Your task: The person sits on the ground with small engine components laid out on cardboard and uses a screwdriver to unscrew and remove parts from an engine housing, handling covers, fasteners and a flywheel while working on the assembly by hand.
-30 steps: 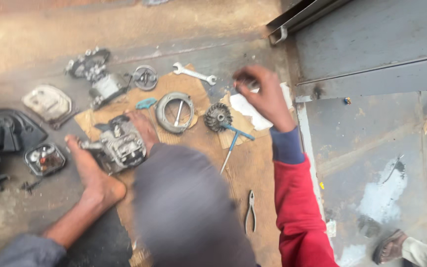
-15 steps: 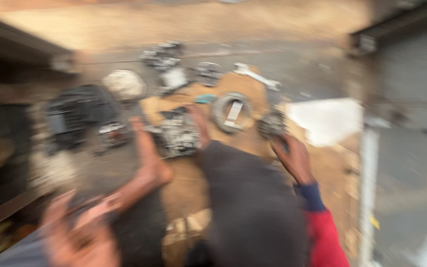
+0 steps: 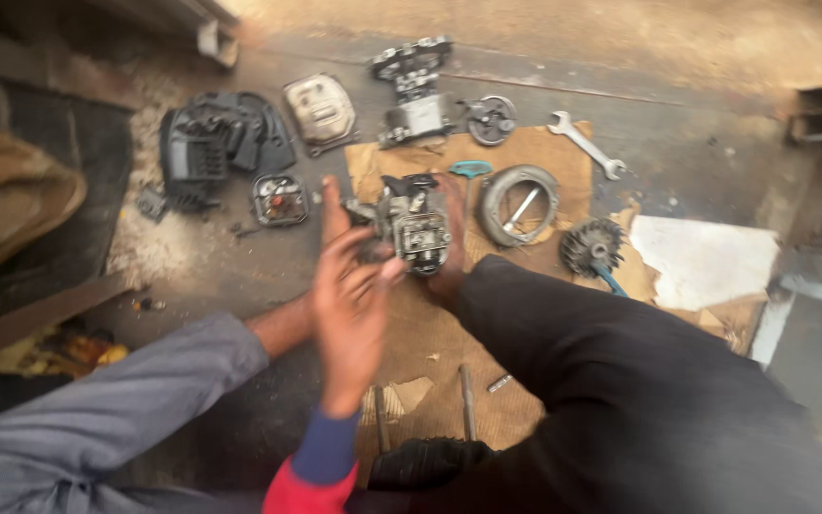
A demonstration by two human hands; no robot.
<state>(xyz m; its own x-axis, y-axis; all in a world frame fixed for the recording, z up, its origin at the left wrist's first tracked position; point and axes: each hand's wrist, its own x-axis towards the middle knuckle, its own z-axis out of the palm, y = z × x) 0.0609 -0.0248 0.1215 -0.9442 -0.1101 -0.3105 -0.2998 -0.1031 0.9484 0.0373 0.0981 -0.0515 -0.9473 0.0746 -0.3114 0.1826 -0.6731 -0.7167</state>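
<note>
A: Where is the small engine block (image 3: 416,228) seen?

B: It is seen mid-frame on the brown cardboard sheet (image 3: 563,152), between both hands.

A: Right hand (image 3: 349,286)?

B: It is blurred. The fingers are spread loose and laid against the block's left side, and nothing is gripped.

A: Left hand (image 3: 449,238)?

B: It is mostly hidden behind the right one. Fingers are pressed to the block's right side, but whether they are clenched cannot be told.

A: Surroundings?

B: A metal ring housing (image 3: 518,205) is just right of the block, with a finned flywheel (image 3: 590,247) beyond it. A spanner (image 3: 587,145) is placed further back, and a black cover (image 3: 216,143) lies well to the left.
</note>
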